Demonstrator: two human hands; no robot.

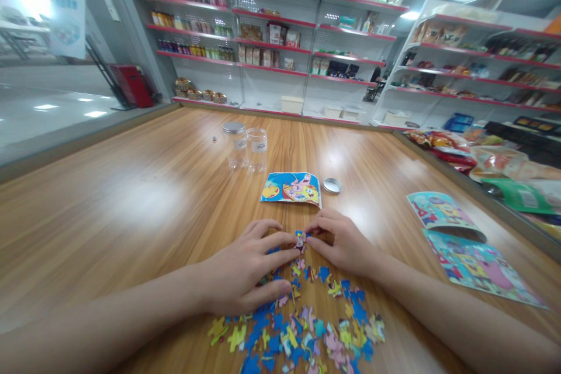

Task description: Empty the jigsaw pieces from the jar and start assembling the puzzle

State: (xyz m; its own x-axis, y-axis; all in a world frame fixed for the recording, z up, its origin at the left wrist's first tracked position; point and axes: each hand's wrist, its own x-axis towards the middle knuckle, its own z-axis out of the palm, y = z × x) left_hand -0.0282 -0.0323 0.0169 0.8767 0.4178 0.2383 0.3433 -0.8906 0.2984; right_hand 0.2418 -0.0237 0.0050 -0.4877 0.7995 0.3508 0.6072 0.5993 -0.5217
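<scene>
A small cluster of joined jigsaw pieces (300, 241) lies on the wooden table between my hands. Spread over other pieces, my left hand (252, 263) has its fingers apart, and the fingertips rest against the cluster's left side. My right hand (344, 239) pinches a small blue jigsaw piece (308, 235) between thumb and forefinger at the cluster's right edge. Nearer to me are many loose jigsaw pieces (302, 336) in blue, yellow and pink, some hidden under my left hand. Just beyond the hands lies a cartoon picture sheet (289, 188), its near right corner curled.
Two clear plastic jars, a lidded jar (235, 146) and an open jar (256, 151), stand farther back. A metal lid (332, 186) lies right of the picture sheet. More picture sheets (480, 266) are at the right, near bagged snacks (504, 163). Stocked shelves (276, 23) line the back.
</scene>
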